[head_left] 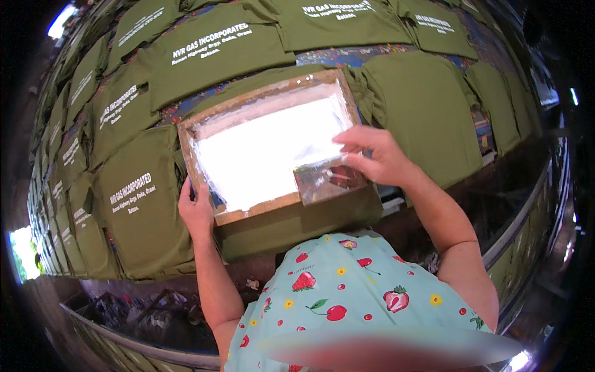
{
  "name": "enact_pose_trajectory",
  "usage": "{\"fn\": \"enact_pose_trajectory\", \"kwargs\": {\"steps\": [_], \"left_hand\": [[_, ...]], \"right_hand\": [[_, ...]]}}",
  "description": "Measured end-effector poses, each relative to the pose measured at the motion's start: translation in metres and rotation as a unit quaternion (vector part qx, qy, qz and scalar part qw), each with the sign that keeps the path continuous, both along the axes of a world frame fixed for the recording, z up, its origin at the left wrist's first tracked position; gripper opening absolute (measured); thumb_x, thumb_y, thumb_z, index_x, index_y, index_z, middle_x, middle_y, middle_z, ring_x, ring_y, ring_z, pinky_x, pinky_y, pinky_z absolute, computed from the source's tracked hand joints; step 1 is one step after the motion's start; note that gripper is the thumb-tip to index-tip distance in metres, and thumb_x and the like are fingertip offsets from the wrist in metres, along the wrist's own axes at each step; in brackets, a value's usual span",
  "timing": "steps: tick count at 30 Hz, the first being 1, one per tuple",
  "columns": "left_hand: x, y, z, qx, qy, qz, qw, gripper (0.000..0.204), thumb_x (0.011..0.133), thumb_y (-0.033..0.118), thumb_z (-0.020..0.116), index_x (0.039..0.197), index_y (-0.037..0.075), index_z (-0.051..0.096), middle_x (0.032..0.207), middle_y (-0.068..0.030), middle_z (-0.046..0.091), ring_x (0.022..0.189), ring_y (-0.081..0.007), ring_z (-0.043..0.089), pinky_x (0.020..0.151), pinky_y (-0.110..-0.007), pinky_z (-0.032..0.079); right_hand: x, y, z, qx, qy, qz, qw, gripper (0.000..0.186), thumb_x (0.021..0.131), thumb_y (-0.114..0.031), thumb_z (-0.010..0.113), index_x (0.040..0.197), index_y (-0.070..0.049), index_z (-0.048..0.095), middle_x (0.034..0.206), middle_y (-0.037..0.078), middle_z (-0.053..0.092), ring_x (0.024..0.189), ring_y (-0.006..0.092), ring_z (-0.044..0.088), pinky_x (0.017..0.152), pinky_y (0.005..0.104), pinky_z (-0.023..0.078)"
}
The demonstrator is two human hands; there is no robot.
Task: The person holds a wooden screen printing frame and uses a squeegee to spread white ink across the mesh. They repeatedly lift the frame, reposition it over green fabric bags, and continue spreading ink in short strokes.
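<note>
Olive shirts (427,118) lie in rows. A wooden frame (257,209), white inside, rests over one in front of the person. A clear box (317,187) overlaps its lower right corner. Left hand (197,211) — pinching the frame's left side. Right hand (383,156) — at the box, thumb parted from fingers; grip cannot be told.

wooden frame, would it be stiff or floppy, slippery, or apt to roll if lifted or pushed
The wooden frame would probably lift as one stiff piece, since its rails meet in a rigid-looking rectangle. White smears along its inner sides could make it slippery there. Its broad, low shape suggests it won't roll.
</note>
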State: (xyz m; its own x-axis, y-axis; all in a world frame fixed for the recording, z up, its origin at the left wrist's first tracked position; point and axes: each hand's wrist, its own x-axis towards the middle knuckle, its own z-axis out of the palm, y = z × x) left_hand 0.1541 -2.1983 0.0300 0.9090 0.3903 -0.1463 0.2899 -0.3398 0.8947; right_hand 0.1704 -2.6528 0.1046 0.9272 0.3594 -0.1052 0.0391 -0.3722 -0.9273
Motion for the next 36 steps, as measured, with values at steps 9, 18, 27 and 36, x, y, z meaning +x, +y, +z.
{"fn": "enact_pose_trajectory", "kwargs": {"steps": [9, 18, 27, 36], "left_hand": [[-0.002, -0.009, -0.006, 0.029, -0.025, 0.034, 0.999, 0.048, 0.104, 0.005, 0.072, 0.148, -0.012, 0.063, 0.135, -0.015, 0.075, 0.119, -0.0193, 0.068, 0.108, -0.033, 0.052], [-0.01, -0.009, -0.013, 0.004, -0.012, 0.085, 0.996, 0.046, 0.105, 0.005, 0.073, 0.146, -0.014, 0.063, 0.134, -0.0145, 0.074, 0.116, -0.0188, 0.068, 0.104, -0.033, 0.054], [-0.011, -0.013, -0.014, 0.024, -0.028, 0.074, 0.997, 0.042, 0.107, 0.006, 0.071, 0.144, -0.013, 0.063, 0.132, -0.0144, 0.074, 0.115, -0.0192, 0.069, 0.104, -0.034, 0.055], [-0.032, -0.016, -0.031, 0.033, -0.163, 0.082, 0.983, 0.045, 0.109, 0.005, 0.067, 0.149, -0.012, 0.056, 0.139, -0.0169, 0.068, 0.12, -0.0218, 0.066, 0.107, -0.036, 0.053]], "right_hand": [[0.214, -0.001, -0.013, 0.119, -0.014, 0.16, 0.98, 0.069, 0.12, -0.054, 0.037, 0.165, -0.003, 0.049, 0.154, 0.016, 0.06, 0.137, 0.0262, 0.063, 0.121, 0.0431, 0.047], [0.3, 0.021, -0.064, 0.135, 0.256, 0.273, 0.918, 0.086, 0.113, -0.075, 0.034, 0.174, -0.014, 0.038, 0.156, 0.017, 0.057, 0.132, 0.0281, 0.065, 0.12, 0.0434, 0.047], [0.303, 0.012, -0.089, 0.199, 0.259, 0.309, 0.893, 0.089, 0.112, -0.074, 0.041, 0.174, -0.01, 0.035, 0.157, 0.015, 0.057, 0.135, 0.0244, 0.064, 0.121, 0.0423, 0.044], [0.307, 0.013, -0.106, 0.217, 0.258, 0.292, 0.895, 0.083, 0.114, -0.068, 0.042, 0.173, -0.01, 0.039, 0.156, 0.021, 0.058, 0.136, 0.0265, 0.065, 0.119, 0.0409, 0.047]]}}
